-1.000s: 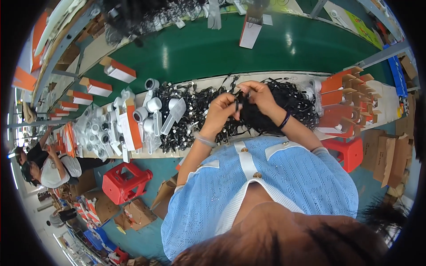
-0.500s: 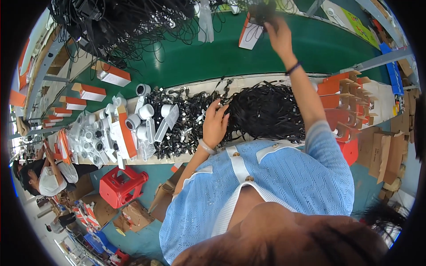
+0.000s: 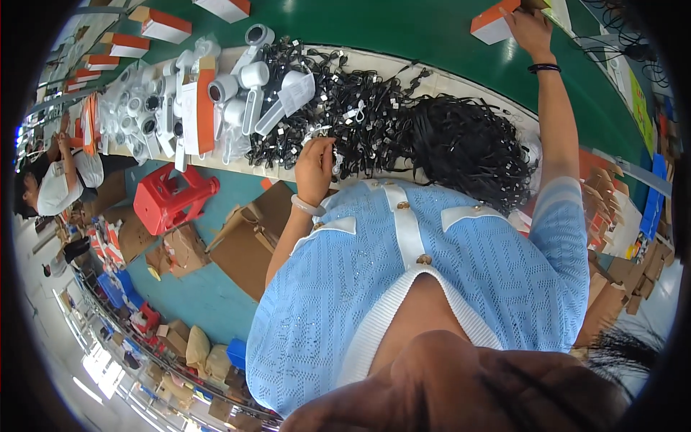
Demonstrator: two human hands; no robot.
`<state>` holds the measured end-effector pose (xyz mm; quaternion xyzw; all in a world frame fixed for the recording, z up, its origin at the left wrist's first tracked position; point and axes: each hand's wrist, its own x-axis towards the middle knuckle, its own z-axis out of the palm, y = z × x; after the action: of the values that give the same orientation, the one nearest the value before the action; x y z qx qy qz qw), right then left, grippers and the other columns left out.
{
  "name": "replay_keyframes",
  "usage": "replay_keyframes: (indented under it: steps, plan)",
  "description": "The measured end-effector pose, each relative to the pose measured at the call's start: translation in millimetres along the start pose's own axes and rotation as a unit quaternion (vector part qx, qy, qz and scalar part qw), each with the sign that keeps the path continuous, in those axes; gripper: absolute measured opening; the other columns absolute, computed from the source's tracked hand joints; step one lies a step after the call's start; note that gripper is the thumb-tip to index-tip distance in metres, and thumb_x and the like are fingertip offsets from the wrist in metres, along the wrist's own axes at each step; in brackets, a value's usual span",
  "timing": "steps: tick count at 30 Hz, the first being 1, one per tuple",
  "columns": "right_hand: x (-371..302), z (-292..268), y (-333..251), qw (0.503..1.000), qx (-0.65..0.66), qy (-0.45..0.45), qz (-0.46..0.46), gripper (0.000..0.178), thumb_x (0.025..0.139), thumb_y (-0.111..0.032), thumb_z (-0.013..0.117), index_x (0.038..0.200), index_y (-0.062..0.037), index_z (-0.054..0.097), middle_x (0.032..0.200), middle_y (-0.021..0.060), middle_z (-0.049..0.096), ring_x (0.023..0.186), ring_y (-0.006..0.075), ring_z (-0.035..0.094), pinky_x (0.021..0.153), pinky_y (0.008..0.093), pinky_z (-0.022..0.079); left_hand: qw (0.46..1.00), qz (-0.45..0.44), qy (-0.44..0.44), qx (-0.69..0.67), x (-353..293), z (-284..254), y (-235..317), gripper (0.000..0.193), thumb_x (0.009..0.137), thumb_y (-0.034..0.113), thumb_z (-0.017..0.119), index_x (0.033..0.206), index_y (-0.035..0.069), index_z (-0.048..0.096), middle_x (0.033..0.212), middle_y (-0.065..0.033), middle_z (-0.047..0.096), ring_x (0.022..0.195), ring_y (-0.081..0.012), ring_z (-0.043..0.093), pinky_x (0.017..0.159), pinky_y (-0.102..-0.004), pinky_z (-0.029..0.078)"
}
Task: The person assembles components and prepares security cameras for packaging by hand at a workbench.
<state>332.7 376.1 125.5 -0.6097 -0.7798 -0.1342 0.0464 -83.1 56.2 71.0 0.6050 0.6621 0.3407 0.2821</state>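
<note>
My right hand (image 3: 531, 34) reaches far out to the upper right, with its fingers curled at the end of an upright-lying orange and white carton (image 3: 494, 24). Something dark shows beside those fingers, cut off by the picture's edge. Close to my body, my left hand (image 3: 314, 170) has its fingers drawn together at the near edge of a pile of short black cables (image 3: 360, 108) with light plugs. What those fingers pinch, if anything, is hidden. A heap of black straps (image 3: 464, 144) lies right of the cables.
White handheld fans (image 3: 253, 75), some in clear bags, lie left of the cables beside another orange and white carton (image 3: 198, 108). More cartons (image 3: 164, 25) stand along the green surface (image 3: 403, 32). A red stool (image 3: 173, 198) and brown cardboard (image 3: 248, 237) are below. A person (image 3: 61, 169) sits farther left.
The whole view has shifted, with the table now higher in it. My right hand has gone from holding a dark bundle over the carton to its end. My left hand's fingers have drawn together.
</note>
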Motion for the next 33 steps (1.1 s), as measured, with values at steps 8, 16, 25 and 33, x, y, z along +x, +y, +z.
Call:
replay_keyframes:
  steps: [8,16,25,33]
  plan:
    - [1.7,97.5,102.4,0.986,-0.044,0.114,-0.116,0.034,0.086,-0.012,0.054,0.118,-0.0012,0.049,0.083,0.0115,0.062,0.08,0.0243,0.062,0.073,0.0393,0.047,0.998,0.058,-0.018,-0.027,43.7,35.0,13.6,0.019,0.082,0.005,0.058,0.101,0.006,0.06,0.096,-0.0112,0.059,0.072,-0.0254,0.062,0.064,-0.0329,0.049]
    - [14.7,63.9,102.0,0.995,0.06,0.081,-0.014,0.026,0.088,-0.027,0.051,0.108,-0.0103,0.056,0.093,0.0141,0.062,0.088,0.0363,0.059,0.072,0.0439,0.048,0.978,0.148,0.009,0.143,117.7,97.8,9.2,0.021,0.078,0.024,0.065,0.091,0.007,0.065,0.094,-0.0118,0.059,0.093,-0.0312,0.055,0.079,-0.0395,0.047]
    - [-51.8,-28.2,-14.9,0.966,0.113,0.223,0.068,0.021,0.084,-0.021,0.059,0.102,-0.0096,0.061,0.091,0.0098,0.065,0.082,0.0286,0.062,0.069,0.0362,0.05,0.947,-0.083,-0.147,-0.272,151.8,75.4,16.3,0.017,0.079,0.019,0.067,0.08,0.001,0.068,0.075,-0.0031,0.067,0.065,-0.0104,0.057,0.064,-0.0226,0.044]
    - [-162.6,-46.7,-242.8,0.582,0.747,-0.295,-0.126,0.041,0.092,-0.023,0.054,0.125,-0.0023,0.043,0.095,0.0062,0.061,0.089,0.0133,0.058,0.077,0.028,0.047,0.804,0.008,-0.173,-0.57,138.5,-42.7,115.7,0.017,0.092,0.016,0.052,0.093,0.002,0.06,0.085,-0.0103,0.063,0.067,-0.0132,0.058,0.056,-0.0252,0.049]
